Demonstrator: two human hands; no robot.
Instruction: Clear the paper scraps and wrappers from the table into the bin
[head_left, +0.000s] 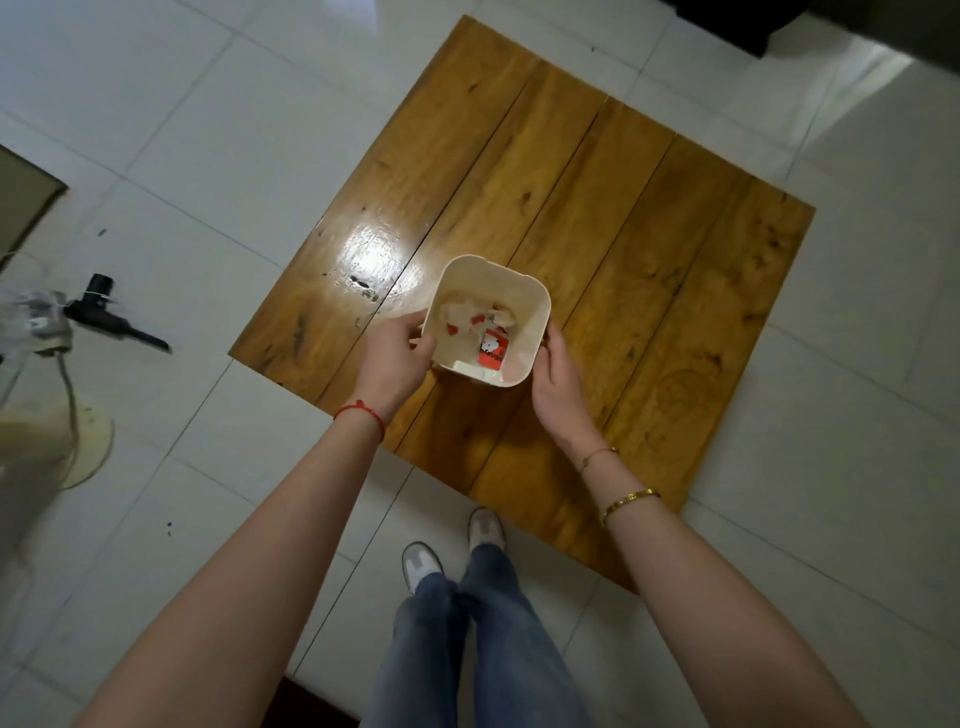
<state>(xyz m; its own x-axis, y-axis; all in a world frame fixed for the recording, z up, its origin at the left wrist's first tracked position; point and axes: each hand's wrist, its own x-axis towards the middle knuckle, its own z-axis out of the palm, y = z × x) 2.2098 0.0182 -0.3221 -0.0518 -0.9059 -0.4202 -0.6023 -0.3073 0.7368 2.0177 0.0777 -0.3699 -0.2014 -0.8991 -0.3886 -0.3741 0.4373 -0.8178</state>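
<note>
A small cream bin (524, 291) with rounded corners stands over the low wooden table (649, 260), near its front left part. Inside lie crumpled paper scraps (462, 313) and a red and white wrapper (491, 352). My left hand (397, 358) grips the bin's left wall. My right hand (558, 387) holds its right wall. Whether the bin rests on the table or is lifted I cannot tell. No loose scraps show on the tabletop.
White tiled floor (208, 156) surrounds the table. A fan base (83, 441) and a black plug with cord (104, 312) lie at the left. My legs and shoes (452, 551) stand at the table's near edge. A dark object (831, 26) sits far right.
</note>
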